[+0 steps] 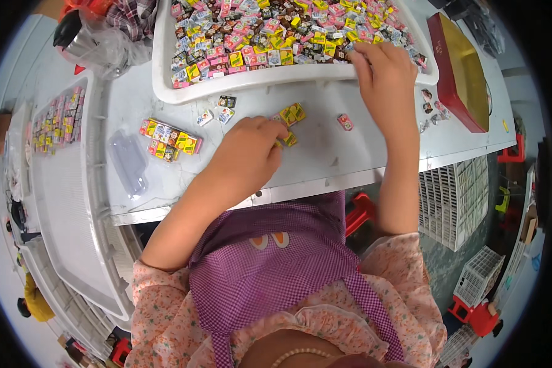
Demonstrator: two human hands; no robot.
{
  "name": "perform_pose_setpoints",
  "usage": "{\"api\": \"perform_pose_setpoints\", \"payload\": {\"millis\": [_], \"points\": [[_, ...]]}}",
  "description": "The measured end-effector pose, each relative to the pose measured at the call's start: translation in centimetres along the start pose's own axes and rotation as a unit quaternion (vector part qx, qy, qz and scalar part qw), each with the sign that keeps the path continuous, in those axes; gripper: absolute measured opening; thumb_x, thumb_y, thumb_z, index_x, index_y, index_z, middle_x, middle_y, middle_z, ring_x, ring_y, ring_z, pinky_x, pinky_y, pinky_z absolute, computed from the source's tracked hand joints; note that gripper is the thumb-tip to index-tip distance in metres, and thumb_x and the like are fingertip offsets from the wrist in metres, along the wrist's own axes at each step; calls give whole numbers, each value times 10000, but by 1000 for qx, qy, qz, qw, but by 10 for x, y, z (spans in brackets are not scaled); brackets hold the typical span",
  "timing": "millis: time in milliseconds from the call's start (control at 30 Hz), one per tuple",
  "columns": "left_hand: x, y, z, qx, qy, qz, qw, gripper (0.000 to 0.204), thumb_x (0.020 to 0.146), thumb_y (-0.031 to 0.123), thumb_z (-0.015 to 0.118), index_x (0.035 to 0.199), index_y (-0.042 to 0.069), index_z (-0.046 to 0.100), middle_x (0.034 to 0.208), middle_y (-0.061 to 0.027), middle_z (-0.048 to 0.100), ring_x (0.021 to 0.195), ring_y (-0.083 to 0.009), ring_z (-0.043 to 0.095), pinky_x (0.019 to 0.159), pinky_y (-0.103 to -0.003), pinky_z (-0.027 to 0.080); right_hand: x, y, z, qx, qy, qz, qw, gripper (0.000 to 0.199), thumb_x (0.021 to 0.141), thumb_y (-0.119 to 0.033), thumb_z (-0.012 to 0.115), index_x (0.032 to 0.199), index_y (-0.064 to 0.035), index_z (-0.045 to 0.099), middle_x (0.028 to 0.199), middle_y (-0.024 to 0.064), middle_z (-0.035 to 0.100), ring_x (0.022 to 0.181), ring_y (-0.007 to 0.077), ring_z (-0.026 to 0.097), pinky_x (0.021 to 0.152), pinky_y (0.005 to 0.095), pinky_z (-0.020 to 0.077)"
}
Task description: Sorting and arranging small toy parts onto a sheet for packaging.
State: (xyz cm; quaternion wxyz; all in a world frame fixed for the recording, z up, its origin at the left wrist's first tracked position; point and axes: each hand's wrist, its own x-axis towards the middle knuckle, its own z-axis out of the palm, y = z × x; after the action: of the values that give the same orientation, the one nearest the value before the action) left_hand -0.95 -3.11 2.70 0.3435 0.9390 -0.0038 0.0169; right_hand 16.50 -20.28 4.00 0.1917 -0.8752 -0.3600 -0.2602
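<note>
My left hand (251, 153) rests on the white table (325, 153), fingers pinched on small yellow-green wrapped candies (288, 140); two more yellow ones (294, 113) lie just beyond the fingertips. My right hand (383, 73) reaches over the rim of a large white tray (257, 78) heaped with several small wrapped candies in pink, yellow and brown, its fingers curled into the pile. A filled row of assorted candies (170, 140) lies to the left. A single pink candy (345, 122) lies between my hands.
A clear plastic insert (127, 161) lies near the table's left front. A red and gold box lid (463, 70) sits at the right. Another tray with candy rows (58, 119) stands at the left. White crates (454, 199) sit on the floor.
</note>
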Motion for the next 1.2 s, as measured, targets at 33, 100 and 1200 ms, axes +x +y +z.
{"api": "perform_pose_setpoints", "payload": {"millis": [33, 100, 1200], "points": [[-1, -1, -3, -31, 16, -7, 999, 187, 799, 23, 602, 985, 21, 612, 837, -98, 609, 777, -224, 603, 698, -315, 496, 9, 6, 2, 2, -3, 1, 1000, 142, 837, -130, 650, 965, -69, 664, 892, 91, 631, 903, 289, 565, 808, 405, 420], [-4, -1, -11, -76, 30, -50, 995, 146, 802, 30, 610, 946, 14, 624, 811, -97, 611, 733, -217, 601, 666, -313, 494, 25, 19, 5, 13, -135, -11, 991, 120, 849, -144, 632, 925, -56, 662, 878, 99, 625, 903, 310, 568, 771, 400, 436], [-13, 1, 3, -99, 39, -88, 990, 140, 828, 57, 631, 958, 5, 640, 910, -151, 627, 753, -267, 633, 673, -337, 500, -78, -49, -27, 582, -87, 331, 737, 196, 899, -11, 605, 1094, 18, 609, 919, 16, 620, 850, 75, 565, 792, 203, 459]]}}
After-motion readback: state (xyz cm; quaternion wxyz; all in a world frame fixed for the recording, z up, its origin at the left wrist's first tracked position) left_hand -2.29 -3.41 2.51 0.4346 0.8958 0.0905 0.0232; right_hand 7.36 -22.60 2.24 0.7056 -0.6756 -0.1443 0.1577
